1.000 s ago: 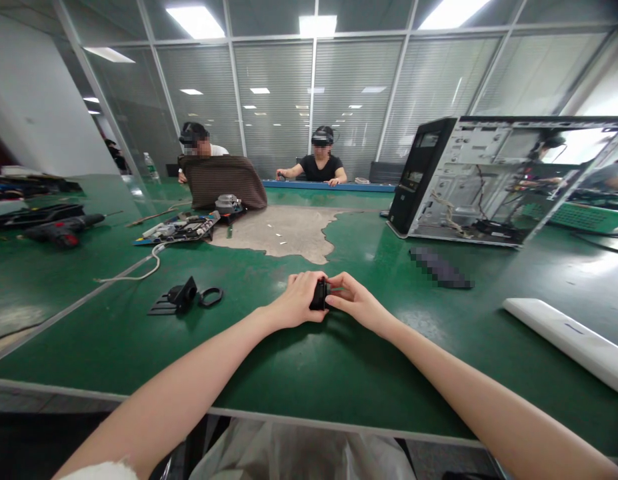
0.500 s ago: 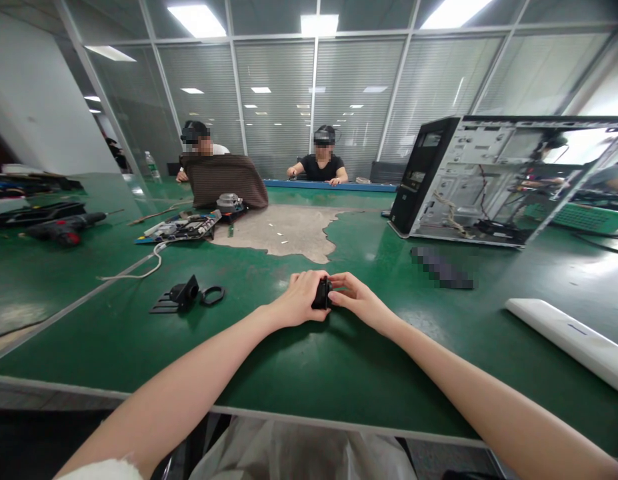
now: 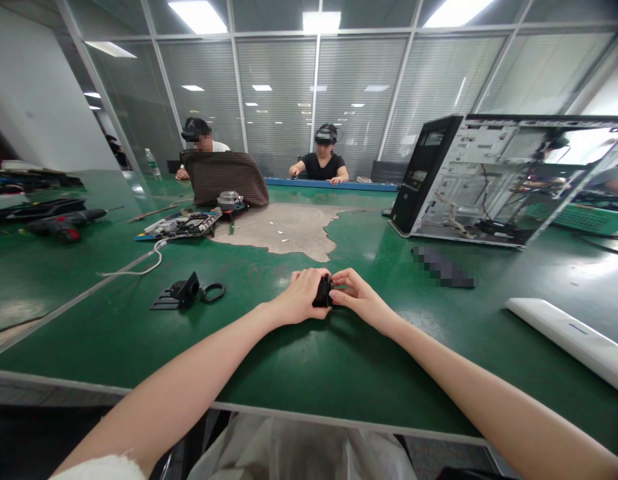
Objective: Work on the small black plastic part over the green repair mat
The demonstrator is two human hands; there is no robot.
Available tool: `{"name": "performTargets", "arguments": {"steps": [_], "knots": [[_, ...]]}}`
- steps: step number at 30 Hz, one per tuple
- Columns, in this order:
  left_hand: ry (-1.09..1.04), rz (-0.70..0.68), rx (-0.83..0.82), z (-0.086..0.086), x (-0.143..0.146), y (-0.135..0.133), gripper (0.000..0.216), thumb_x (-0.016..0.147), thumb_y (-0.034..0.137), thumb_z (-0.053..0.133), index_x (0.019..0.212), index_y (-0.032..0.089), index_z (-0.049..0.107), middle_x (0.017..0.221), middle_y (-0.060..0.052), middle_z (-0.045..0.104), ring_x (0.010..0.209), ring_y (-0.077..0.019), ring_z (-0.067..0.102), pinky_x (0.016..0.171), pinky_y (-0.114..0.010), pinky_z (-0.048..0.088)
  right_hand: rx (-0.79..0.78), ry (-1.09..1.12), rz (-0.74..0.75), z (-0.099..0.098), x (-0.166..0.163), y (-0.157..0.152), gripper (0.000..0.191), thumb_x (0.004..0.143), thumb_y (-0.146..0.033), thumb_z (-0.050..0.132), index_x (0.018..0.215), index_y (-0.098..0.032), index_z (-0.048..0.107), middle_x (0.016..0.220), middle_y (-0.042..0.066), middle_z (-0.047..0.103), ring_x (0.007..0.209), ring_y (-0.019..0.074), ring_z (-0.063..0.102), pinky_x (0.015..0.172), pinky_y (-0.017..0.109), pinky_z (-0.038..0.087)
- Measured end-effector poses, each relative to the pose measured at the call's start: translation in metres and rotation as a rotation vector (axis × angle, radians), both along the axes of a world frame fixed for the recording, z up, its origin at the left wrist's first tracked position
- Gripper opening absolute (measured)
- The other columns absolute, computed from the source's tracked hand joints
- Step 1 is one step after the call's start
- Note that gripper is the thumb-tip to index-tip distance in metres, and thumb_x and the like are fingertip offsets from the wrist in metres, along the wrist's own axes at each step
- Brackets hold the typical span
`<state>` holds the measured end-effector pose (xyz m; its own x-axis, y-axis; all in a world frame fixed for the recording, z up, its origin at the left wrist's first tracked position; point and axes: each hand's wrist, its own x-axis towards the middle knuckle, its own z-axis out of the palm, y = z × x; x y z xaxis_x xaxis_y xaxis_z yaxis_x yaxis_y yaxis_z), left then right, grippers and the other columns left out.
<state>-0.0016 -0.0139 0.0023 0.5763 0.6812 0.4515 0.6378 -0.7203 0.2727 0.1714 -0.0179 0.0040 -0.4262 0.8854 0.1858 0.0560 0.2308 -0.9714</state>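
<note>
Green matting covered the surface (image 3: 313, 373), worn through to a grey patch (image 3: 283, 230) at upper centre. Centre frame: the left hand (image 3: 299, 298) and right hand (image 3: 361, 301) met over a small black part (image 3: 323, 292); whether it rested on the surface or hung just above it could not be told. Left grip: fingers curled round the part's left side. Right grip: narrow, fingertips pinched on its right edge. Most of the part lay hidden by the fingers. Left of the hands and apart from them: a black bracket (image 3: 181, 293) with a loose ring (image 3: 213, 292) just beside it. Upper right: an open computer case (image 3: 489, 180). Lower right: a white bar (image 3: 573, 340). Upper left: a circuit board (image 3: 181, 225). Two other people (image 3: 325, 160) sat at the far edge, well apart from these hands.

Judged risk: with so little of the part exposed, the fingertip pinch could slip, letting the part drop or skid across the smooth matting. Uneven force between the two grips could also twist or strain it.
</note>
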Motion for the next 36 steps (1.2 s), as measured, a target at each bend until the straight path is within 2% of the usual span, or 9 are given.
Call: {"name": "performTargets", "arguments": {"steps": [3, 9, 14, 18, 20, 26, 31, 36], "knots": [[-0.002, -0.005, -0.002, -0.0002, 0.0001, 0.0003, 0.056, 0.063, 0.033, 0.059, 0.109, 0.02, 0.03, 0.101, -0.007, 0.047, 0.094, -0.0225, 0.044, 0.082, -0.037, 0.03, -0.012, -0.022, 0.0, -0.0026, 0.0013, 0.0026, 0.031, 0.068, -0.03, 0.061, 0.092, -0.021, 0.044, 0.092, 0.003, 0.051, 0.081, 0.0142, 0.056, 0.076, 0.035, 0.045], [0.0, -0.002, 0.0, -0.0002, -0.0002, 0.0002, 0.056, 0.063, 0.032, 0.058, 0.11, 0.02, 0.03, 0.1, -0.006, 0.047, 0.094, -0.0224, 0.044, 0.083, -0.037, 0.03, 0.022, 0.054, 0.152, -0.0013, 0.0042, 0.0003, 0.034, 0.065, -0.024, 0.065, 0.088, -0.022, 0.041, 0.098, 0.001, 0.05, 0.087, 0.0141, 0.056, 0.077, 0.031, 0.045], [-0.001, 0.003, -0.006, 0.0009, -0.0004, -0.0006, 0.058, 0.062, 0.032, 0.059, 0.11, 0.02, 0.03, 0.1, -0.006, 0.047, 0.094, -0.0221, 0.044, 0.082, -0.037, 0.03, 0.006, 0.023, 0.046, 0.0005, 0.0009, -0.0017, 0.023, 0.071, -0.032, 0.058, 0.084, -0.02, 0.044, 0.09, 0.0, 0.052, 0.073, 0.0105, 0.056, 0.07, 0.03, 0.047], [-0.003, 0.0, -0.008, 0.0016, -0.0003, -0.0003, 0.057, 0.062, 0.032, 0.059, 0.109, 0.02, 0.03, 0.1, -0.006, 0.047, 0.094, -0.0219, 0.044, 0.083, -0.037, 0.03, -0.017, -0.002, -0.005, -0.002, -0.0004, 0.0011, 0.027, 0.07, -0.031, 0.059, 0.09, -0.021, 0.044, 0.091, 0.001, 0.051, 0.076, 0.0115, 0.056, 0.073, 0.032, 0.047], [-0.003, 0.0, -0.006, 0.0015, -0.0002, -0.0002, 0.057, 0.062, 0.032, 0.059, 0.11, 0.02, 0.03, 0.101, -0.006, 0.047, 0.094, -0.022, 0.044, 0.083, -0.037, 0.03, -0.029, -0.012, 0.001, -0.0027, 0.0007, 0.0022, 0.028, 0.07, -0.031, 0.059, 0.091, -0.021, 0.044, 0.093, 0.002, 0.051, 0.079, 0.0126, 0.056, 0.075, 0.033, 0.047], [0.003, 0.0, -0.007, -0.0002, -0.0001, -0.0002, 0.057, 0.064, 0.032, 0.058, 0.111, 0.019, 0.03, 0.101, -0.007, 0.046, 0.095, -0.0222, 0.044, 0.083, -0.037, 0.03, 0.073, 0.039, 0.133, 0.0009, 0.0037, -0.0003, 0.031, 0.065, -0.021, 0.065, 0.086, -0.02, 0.043, 0.094, 0.0, 0.05, 0.087, 0.0133, 0.056, 0.08, 0.031, 0.044], [-0.009, 0.002, -0.01, -0.0004, 0.0004, 0.0, 0.058, 0.063, 0.033, 0.059, 0.112, 0.02, 0.029, 0.101, -0.006, 0.047, 0.095, -0.0223, 0.044, 0.083, -0.038, 0.03, 0.029, 0.028, 0.062, 0.0018, 0.0009, -0.0024, 0.022, 0.07, -0.029, 0.059, 0.084, -0.02, 0.044, 0.091, 0.0, 0.051, 0.079, 0.0121, 0.057, 0.073, 0.03, 0.047], [-0.018, -0.001, -0.017, 0.0002, 0.0007, -0.0002, 0.057, 0.063, 0.032, 0.058, 0.111, 0.021, 0.03, 0.101, -0.006, 0.047, 0.095, -0.0222, 0.045, 0.083, -0.038, 0.03, -0.002, -0.021, 0.001, -0.0005, 0.0001, 0.0004, 0.03, 0.069, -0.032, 0.06, 0.092, -0.02, 0.044, 0.094, 0.002, 0.051, 0.079, 0.0134, 0.056, 0.074, 0.034, 0.047]]}}
